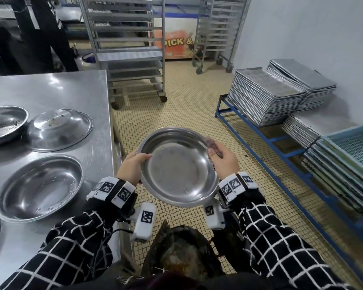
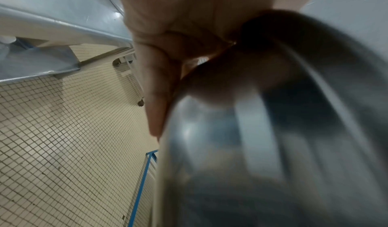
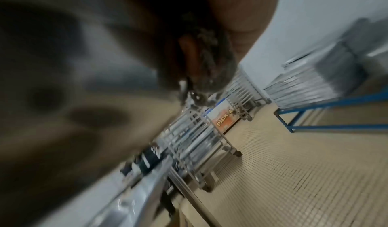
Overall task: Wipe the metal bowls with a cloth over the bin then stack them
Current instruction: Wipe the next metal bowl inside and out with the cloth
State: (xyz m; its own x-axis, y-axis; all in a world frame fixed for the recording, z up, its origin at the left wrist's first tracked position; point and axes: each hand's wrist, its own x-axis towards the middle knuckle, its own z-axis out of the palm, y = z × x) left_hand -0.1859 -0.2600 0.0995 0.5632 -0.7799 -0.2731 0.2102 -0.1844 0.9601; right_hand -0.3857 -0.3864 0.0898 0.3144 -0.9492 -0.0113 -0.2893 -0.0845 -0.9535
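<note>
I hold a shallow metal bowl (image 1: pixel 177 166) tilted toward me above a dark-lined bin (image 1: pixel 182 254) by my legs. My left hand (image 1: pixel 132 167) grips its left rim, thumb inside. At the bowl's right rim my right hand (image 1: pixel 222 159) pinches a dark wet cloth (image 1: pixel 213 146) against the metal. In the left wrist view the bowl's (image 2: pixel 273 131) blurred underside fills the right half, my left hand (image 2: pixel 168 56) curled on its rim. The right wrist view shows the bowl (image 3: pixel 63 81) blurred and the soaked cloth (image 3: pixel 205 64) under my fingers.
The steel table (image 1: pixel 71 88) on my left carries an upright bowl (image 1: pixel 40 188), an upturned bowl (image 1: pixel 60 129) and a soiled one (image 1: pixel 4 124). Tray stacks (image 1: pixel 268 95) sit on a blue frame (image 1: pixel 281 151) to the right. Wheeled racks (image 1: pixel 130 49) stand ahead; a person (image 1: pixel 40 32) stands at far left.
</note>
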